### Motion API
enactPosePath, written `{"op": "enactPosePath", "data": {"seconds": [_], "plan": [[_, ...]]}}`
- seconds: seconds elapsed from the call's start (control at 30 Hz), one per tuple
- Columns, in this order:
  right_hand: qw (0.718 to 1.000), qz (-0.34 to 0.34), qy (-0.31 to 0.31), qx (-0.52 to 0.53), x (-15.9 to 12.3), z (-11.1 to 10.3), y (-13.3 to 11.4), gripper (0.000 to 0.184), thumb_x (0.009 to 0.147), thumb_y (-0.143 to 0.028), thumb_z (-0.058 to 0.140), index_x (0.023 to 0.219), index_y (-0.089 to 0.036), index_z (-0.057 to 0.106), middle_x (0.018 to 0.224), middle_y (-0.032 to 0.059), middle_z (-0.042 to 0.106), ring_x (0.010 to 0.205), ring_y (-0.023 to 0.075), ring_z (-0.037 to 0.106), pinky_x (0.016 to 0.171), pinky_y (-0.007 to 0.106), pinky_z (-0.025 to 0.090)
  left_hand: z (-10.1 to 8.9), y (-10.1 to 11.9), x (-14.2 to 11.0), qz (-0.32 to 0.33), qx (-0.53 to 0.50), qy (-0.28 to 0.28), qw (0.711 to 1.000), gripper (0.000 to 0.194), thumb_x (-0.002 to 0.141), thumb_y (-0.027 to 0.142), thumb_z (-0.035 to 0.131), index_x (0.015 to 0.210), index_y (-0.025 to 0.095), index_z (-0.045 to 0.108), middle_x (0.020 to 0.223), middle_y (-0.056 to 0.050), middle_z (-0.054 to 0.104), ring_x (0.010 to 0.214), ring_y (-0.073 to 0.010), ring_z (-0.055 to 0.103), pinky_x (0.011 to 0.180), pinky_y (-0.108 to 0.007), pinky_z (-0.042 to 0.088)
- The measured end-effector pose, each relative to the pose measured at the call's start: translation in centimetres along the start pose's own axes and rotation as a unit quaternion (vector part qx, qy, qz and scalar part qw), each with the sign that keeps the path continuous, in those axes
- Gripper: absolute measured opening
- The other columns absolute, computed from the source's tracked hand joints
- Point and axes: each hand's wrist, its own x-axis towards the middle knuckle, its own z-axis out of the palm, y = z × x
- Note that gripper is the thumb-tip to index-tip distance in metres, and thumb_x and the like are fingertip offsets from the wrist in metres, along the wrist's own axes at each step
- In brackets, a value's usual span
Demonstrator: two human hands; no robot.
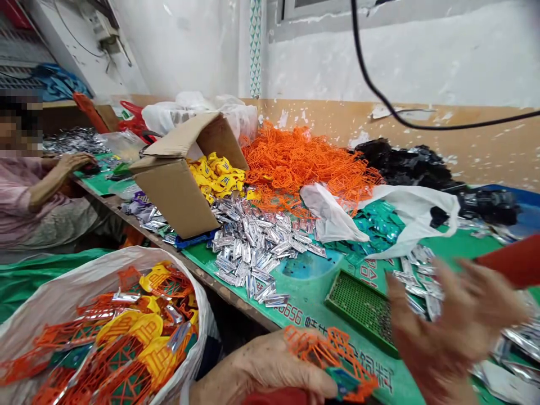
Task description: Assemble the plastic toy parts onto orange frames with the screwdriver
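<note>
Left hand (274, 365), six o'clock, holds orange plastic lattice (340, 338) and teal piece (343, 383), droppable if grip slackens; right hand (458, 323), four o'clock, blurred, spread wide.

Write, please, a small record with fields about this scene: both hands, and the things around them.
Left hand: holds an orange plastic lattice piece and a small teal piece
Right hand: blurred, fingers spread, near the shallow green rectangular tray; grip unclear
White plastic bag: left of the left hand, holding mixed orange, yellow and silver pieces
Brown cardboard box: opening turned right, yellow plastic pieces in it
Right of box: orange plastic lattice heap
</note>
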Motion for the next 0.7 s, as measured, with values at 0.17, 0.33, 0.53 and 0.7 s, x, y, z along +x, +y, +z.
{"op": "enactPosePath", "data": {"seconds": [0.17, 0.33, 0.53, 0.7], "plan": [[0.925, -0.108, -0.362, -0.035, -0.7, 7.4, -0.2, 0.015, 0.089, -0.027, 0.056, 0.097, -0.021, 0.068, 0.097, 0.0073, 0.065, 0.093, 0.0225, 0.060, 0.082, 0.040, 0.051, -0.5, -0.3, -1.9, -0.035, 0.064, -0.023, 0.997, 0.022, 0.055, 0.027, 0.080, 0.069, 0.018, 0.066, 0.064, 0.004, 0.057, 0.054, -0.0088, 0.046, 0.049, -0.020, 0.036], [0.860, -0.060, -0.498, -0.092, -2.0, 11.4, -1.5, 0.006, 0.078, -0.019, 0.066, 0.081, -0.017, 0.070, 0.095, 0.0100, 0.065, 0.093, 0.0257, 0.058, 0.082, 0.039, 0.046, -0.9, -0.4, -2.6, -0.046, 0.080, -0.022, 0.996, 0.022, 0.057, 0.030, 0.081, 0.070, 0.019, 0.067, 0.063, 0.004, 0.059, 0.052, -0.0103, 0.046, 0.049, -0.022, 0.037], [0.847, 0.063, -0.524, -0.069, -1.9, 11.9, -2.5, 0.007, 0.071, -0.010, 0.063, 0.068, -0.017, 0.062, 0.082, 0.0049, 0.059, 0.084, 0.0203, 0.054, 0.074, 0.030, 0.039, -1.7, -0.1, -2.6, 0.032, 0.029, -0.024, 0.999, 0.026, 0.060, 0.035, 0.079, 0.073, 0.013, 0.071, 0.068, -0.001, 0.061, 0.057, -0.0112, 0.052, 0.055, -0.023, 0.042], [0.857, 0.225, -0.459, 0.062, -0.9, 9.7, -1.9, 0.010, 0.073, -0.022, 0.060, 0.066, -0.017, 0.054, 0.063, -0.0036, 0.048, 0.061, 0.0112, 0.044, 0.060, 0.025, 0.034, -2.9, -0.3, -2.6, 0.094, -0.044, 0.025, 0.994, 0.031, 0.066, 0.042, 0.079, 0.071, 0.012, 0.072, 0.081, -0.007, 0.066, 0.067, -0.0139, 0.058, 0.056, -0.023, 0.046]]}}
